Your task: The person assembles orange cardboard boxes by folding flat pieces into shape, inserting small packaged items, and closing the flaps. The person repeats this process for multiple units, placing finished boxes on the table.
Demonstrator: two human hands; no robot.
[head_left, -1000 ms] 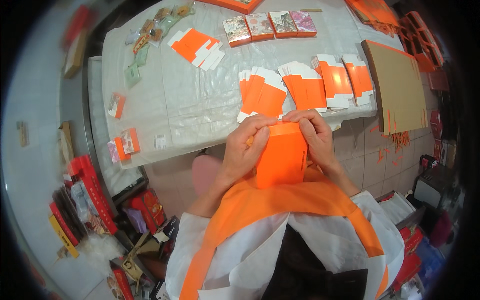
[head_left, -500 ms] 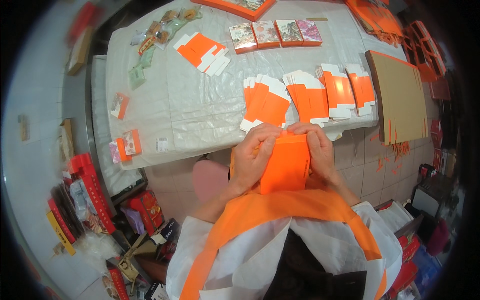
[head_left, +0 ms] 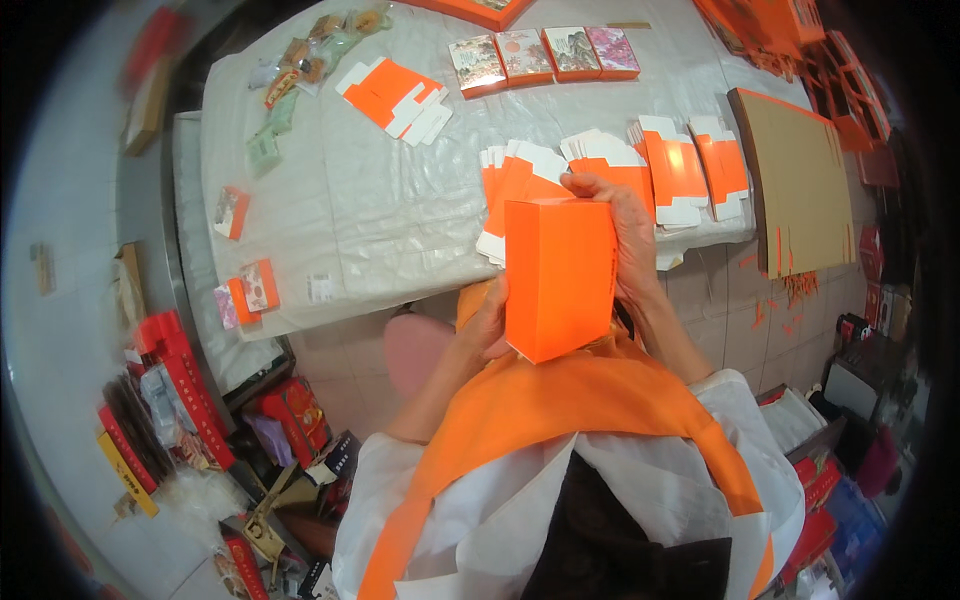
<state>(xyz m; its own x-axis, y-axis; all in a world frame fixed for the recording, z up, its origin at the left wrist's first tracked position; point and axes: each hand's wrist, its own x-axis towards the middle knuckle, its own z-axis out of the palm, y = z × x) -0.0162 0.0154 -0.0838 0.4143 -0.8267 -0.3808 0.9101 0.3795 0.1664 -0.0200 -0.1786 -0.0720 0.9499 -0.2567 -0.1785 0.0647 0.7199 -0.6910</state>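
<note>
Orange box (head_left: 560,280) between left hand (head_left: 488,320) and right hand (head_left: 632,235) — held just above the apron (head_left: 570,400), before the near edge of the desk (head_left: 390,215).
Right grip pinches the box along its right side, fingers bent at the far top edge; left grip presses the lower left side, its fingertips partly hidden. On the desk — four stacks of flat orange-and-white cartons (head_left: 676,170) near the right, a similar flat carton (head_left: 378,92) farther left, a row of four picture boxes (head_left: 548,60) toward the far side, wrapped snacks (head_left: 318,55) at far left.
</note>
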